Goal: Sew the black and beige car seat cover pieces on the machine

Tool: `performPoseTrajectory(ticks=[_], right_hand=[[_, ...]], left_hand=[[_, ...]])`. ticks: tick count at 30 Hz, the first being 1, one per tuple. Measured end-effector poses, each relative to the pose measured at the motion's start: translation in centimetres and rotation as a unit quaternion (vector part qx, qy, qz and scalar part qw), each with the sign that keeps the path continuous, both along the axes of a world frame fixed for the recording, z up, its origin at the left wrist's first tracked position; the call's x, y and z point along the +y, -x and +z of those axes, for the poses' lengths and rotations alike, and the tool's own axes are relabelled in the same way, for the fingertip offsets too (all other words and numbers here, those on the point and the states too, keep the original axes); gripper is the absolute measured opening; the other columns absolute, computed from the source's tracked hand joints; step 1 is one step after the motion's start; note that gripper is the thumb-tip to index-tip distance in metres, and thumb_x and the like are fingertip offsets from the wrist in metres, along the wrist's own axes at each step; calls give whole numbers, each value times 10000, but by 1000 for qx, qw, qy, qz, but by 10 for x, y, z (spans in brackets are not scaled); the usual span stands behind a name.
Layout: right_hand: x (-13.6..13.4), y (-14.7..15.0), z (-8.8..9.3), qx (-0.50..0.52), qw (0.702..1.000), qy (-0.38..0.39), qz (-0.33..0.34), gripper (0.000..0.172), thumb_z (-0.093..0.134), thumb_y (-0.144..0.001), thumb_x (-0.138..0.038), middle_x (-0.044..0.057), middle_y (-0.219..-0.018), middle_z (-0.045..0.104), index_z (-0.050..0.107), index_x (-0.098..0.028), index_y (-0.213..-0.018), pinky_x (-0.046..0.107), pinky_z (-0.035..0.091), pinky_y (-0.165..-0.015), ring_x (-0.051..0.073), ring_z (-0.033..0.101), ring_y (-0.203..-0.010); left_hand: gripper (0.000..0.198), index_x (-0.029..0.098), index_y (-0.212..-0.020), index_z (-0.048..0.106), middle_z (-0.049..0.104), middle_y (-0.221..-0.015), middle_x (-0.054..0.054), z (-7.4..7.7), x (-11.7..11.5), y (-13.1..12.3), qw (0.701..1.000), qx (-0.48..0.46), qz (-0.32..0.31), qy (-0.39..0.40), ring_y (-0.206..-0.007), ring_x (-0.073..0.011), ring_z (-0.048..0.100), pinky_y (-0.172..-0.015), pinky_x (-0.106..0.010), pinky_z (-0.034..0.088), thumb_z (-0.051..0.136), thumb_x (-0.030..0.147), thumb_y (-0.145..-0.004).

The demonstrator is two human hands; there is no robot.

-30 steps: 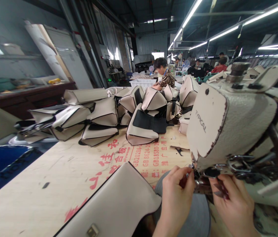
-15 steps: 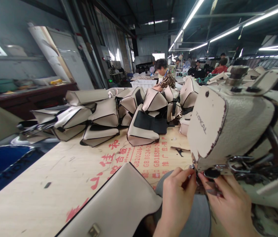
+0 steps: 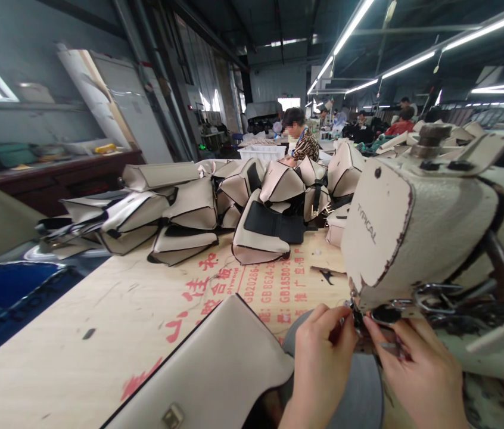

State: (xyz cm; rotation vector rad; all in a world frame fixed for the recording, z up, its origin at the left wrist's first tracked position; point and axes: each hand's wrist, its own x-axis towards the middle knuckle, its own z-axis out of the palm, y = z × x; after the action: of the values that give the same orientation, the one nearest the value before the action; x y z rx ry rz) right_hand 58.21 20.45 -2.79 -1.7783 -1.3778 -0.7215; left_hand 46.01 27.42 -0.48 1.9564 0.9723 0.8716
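Both of my hands are at the needle area of a cream sewing machine point(image 3: 377, 220) marked TYPICAL. My left hand point(image 3: 323, 360) is closed in a pinch just left of the needle bar point(image 3: 356, 313); whatever lies between its fingertips is too small to make out. To the right of the needle, my right hand point(image 3: 426, 363) has its fingers curled around a slim metal tool point(image 3: 390, 347), mostly hidden by them. Beneath my hands is a round grey machine bed point(image 3: 361, 387). A beige bag point(image 3: 216, 363) with dark edging and a metal clasp lies at my left wrist.
Several beige bags with black edges point(image 3: 189, 202) are piled along the back of the plywood table point(image 3: 77, 369). A dark scrap point(image 3: 326, 274) lies near the machine. A blue bin point(image 3: 6, 310) stands left of the table. A person point(image 3: 303, 143) works beyond the pile.
My right hand has shifted slightly to the right, and its fingertips are a little farther from the left ones. The left hand stays almost in place. The bag has not moved.
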Motion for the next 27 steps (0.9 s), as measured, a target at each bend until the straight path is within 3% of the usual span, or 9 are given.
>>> performPoseTrajectory(ticks=[10,16,27], right_hand=[[-2,-6,-9,7,1000,-13,9,365,468,-886,-392,75,-607,627,651,-142,-693,244,436,-611,179,609,-632],[-4,-13,-21,-22,1000,-6,21,238,555,-838,-349,49,-668,655,671,-170,-732,231,437,-617,162,612,-613],[-5,-11,-19,1,1000,-7,13,262,527,-853,-348,71,-668,650,668,-156,-745,251,450,-643,184,620,-653]], left_hand=[[184,181,-835,676,493,-650,20,3,1,1,1000,-1,2,3,-555,-84,440,-523,-184,316,493,169,-823],[184,179,-816,677,499,-651,17,2,0,0,1000,6,2,0,-557,-86,447,-530,-190,321,493,181,-825],[192,182,-813,673,487,-653,18,-1,0,1,1000,-2,1,4,-560,-84,440,-530,-189,317,484,194,-839]])
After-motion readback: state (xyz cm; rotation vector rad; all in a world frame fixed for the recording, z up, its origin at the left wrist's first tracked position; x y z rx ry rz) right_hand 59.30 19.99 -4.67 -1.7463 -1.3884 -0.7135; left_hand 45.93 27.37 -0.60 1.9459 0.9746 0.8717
